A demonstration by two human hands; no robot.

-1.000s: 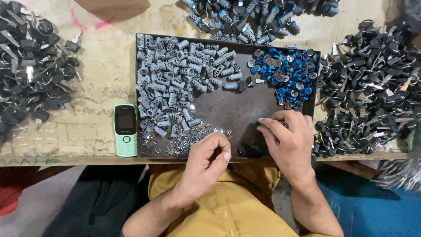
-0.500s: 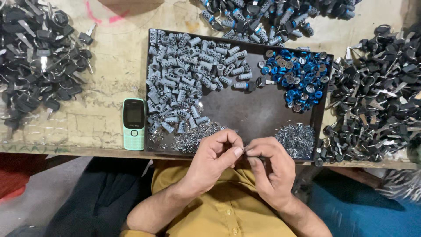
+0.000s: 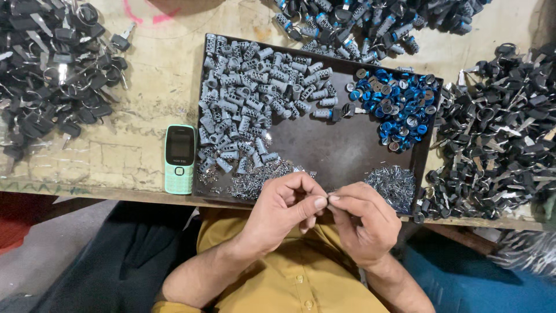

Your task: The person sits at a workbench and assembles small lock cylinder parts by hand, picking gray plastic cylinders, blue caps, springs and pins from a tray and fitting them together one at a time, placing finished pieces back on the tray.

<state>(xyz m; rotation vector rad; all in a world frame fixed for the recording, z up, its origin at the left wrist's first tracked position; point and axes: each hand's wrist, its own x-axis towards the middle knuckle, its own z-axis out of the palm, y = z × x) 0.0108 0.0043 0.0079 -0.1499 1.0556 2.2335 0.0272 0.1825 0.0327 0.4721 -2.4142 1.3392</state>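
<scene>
My left hand (image 3: 286, 210) and my right hand (image 3: 364, 221) meet fingertip to fingertip at the near edge of a dark tray (image 3: 330, 153), above my yellow shirt. Between the pinched thumbs and forefingers sits a tiny metal part, too small to make out. The tray holds a heap of grey lock cylinders (image 3: 255, 101) on its left, blue round caps (image 3: 399, 104) at its far right, and two small piles of silvery metal bits (image 3: 394, 184) along its near edge.
A green push-button phone (image 3: 180, 158) lies left of the tray. Heaps of black-headed keys (image 3: 52, 69) cover the table's left and right (image 3: 498, 133). More assembled lock parts (image 3: 370, 23) lie beyond the tray. The table edge runs just under my hands.
My right hand left the tray's right side and came to the left hand at the table's near edge. Both hands now pinch together; the view shifted slightly.
</scene>
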